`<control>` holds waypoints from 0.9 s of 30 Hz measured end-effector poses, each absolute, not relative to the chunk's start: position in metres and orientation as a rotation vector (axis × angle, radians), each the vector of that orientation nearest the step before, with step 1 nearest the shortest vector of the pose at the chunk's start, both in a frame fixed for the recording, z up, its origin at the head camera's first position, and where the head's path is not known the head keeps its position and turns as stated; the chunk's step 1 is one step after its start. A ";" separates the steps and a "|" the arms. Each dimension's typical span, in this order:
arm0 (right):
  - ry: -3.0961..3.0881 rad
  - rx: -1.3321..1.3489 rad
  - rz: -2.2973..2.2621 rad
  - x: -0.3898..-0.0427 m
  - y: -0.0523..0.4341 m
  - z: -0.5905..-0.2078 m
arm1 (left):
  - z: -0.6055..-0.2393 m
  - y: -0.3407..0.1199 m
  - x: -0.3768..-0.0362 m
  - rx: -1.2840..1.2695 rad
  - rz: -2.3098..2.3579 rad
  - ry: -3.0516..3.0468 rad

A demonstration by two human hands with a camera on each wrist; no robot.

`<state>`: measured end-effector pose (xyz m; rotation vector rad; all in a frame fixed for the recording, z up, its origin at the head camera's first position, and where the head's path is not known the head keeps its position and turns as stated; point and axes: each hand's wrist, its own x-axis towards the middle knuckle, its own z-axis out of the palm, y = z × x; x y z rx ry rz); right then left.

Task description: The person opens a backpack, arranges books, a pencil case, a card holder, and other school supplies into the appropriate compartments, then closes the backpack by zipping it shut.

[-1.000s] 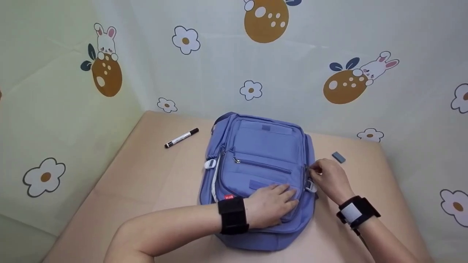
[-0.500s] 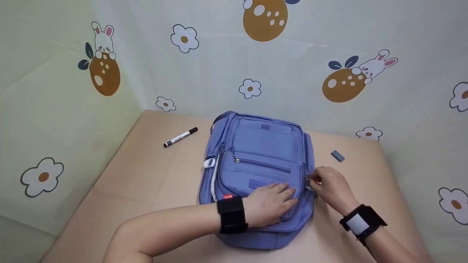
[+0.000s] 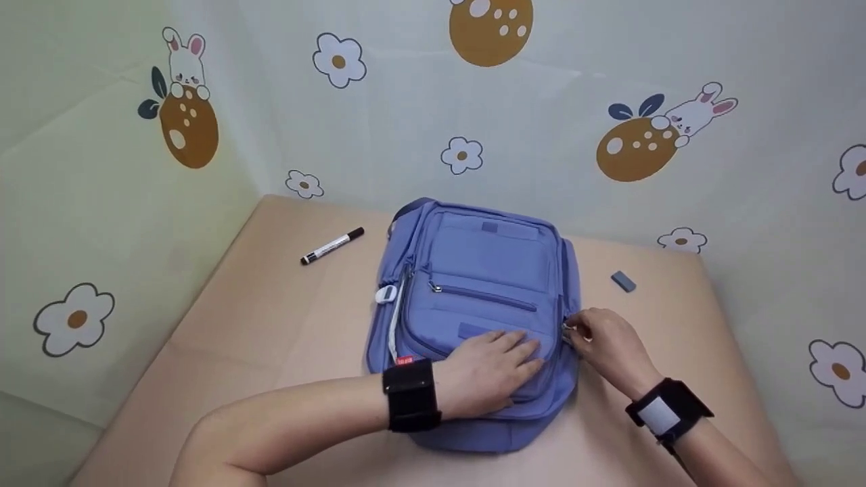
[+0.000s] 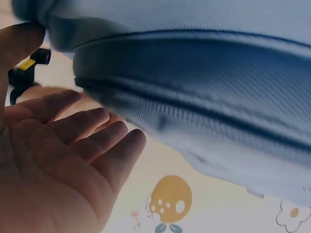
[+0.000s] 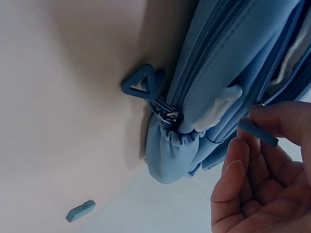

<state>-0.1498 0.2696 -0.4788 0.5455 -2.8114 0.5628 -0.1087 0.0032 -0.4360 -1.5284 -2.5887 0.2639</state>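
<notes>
A blue backpack (image 3: 494, 264) lies front side up on the table. My left hand (image 3: 484, 375) rests on its lower front, fingers straight and spread; the left wrist view shows the palm (image 4: 63, 160) beside a zipped seam (image 4: 194, 107). At the bag's right side my right hand (image 3: 609, 345) pinches a zipper pull between thumb and fingers. In the right wrist view this blue pull (image 5: 257, 132) sits by an unzipped stretch with grey lining (image 5: 294, 53). A second, triangular pull (image 5: 141, 85) hangs loose below a white buckle (image 5: 218, 109).
A black and white marker (image 3: 331, 245) lies left of the bag. To the right is a small blue-grey block (image 3: 623, 281), like an eraser. A white side buckle (image 3: 386, 294) sits on the bag's left. Printed curtain (image 3: 406, 101) borders the table (image 3: 257, 325) behind and at left.
My right hand has moved down the bag's right side with the zipper pull. My left hand has slid slightly left on the bag's front. The view has tilted a little.
</notes>
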 end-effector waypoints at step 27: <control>-2.806 0.617 0.411 -0.113 0.259 -0.468 | -0.451 -0.018 -0.108 -1.401 0.165 -2.682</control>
